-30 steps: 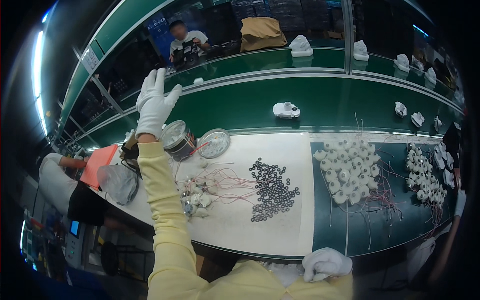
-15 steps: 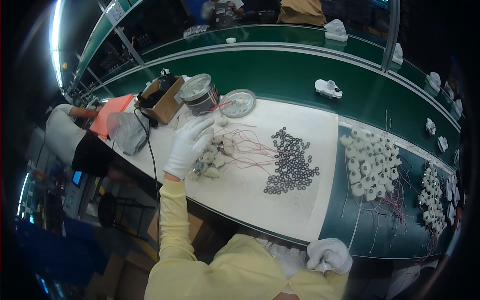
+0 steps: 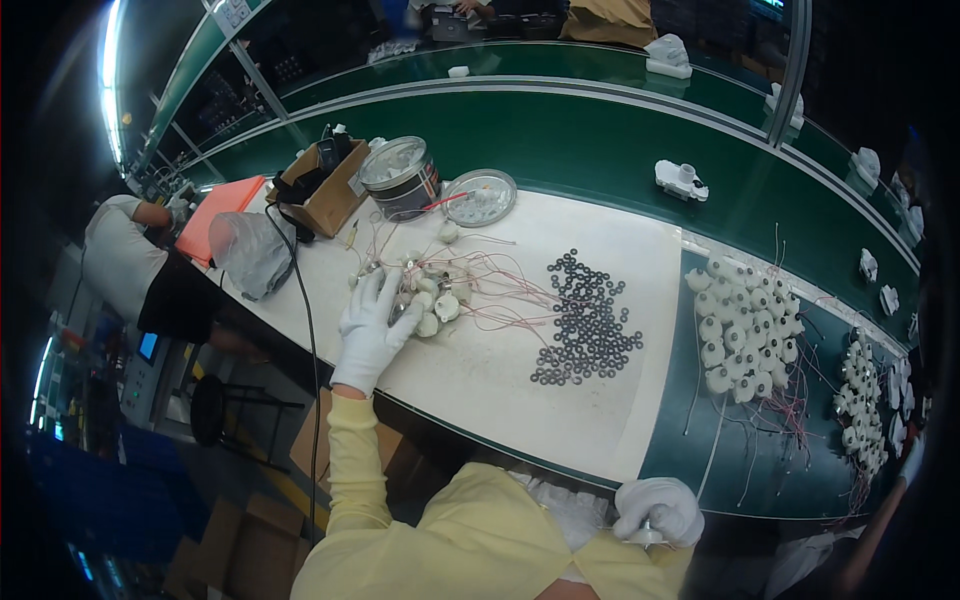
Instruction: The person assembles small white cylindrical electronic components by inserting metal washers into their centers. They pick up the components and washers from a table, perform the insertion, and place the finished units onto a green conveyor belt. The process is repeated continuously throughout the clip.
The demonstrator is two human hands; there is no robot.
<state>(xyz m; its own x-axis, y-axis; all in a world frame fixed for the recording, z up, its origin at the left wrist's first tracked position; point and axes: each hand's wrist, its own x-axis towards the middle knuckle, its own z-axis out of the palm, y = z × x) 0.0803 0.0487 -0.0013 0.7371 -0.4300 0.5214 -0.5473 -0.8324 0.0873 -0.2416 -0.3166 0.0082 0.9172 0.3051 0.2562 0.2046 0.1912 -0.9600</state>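
Note:
My left hand, in a white glove, lies at the left edge of a pile of small white round motors with thin red and white wires. Its fingers are stretched out and spread, touching the nearest motors. My right hand, also gloved, is curled close to my body at the front edge of the table. It grips a white round motor, of which only the lower part shows. Many small dark rings lie spread to the right of the pile.
A tin can and its round lid stand behind the pile, beside a cardboard box. Rows of motors cover the green right side. A conveyor carries a white housing. A co-worker stands left.
My left hand has come down from above the pile onto its left edge, its fingers now spread. The white housing on the conveyor has shifted right. A co-worker's gloved hand shows at the far right.

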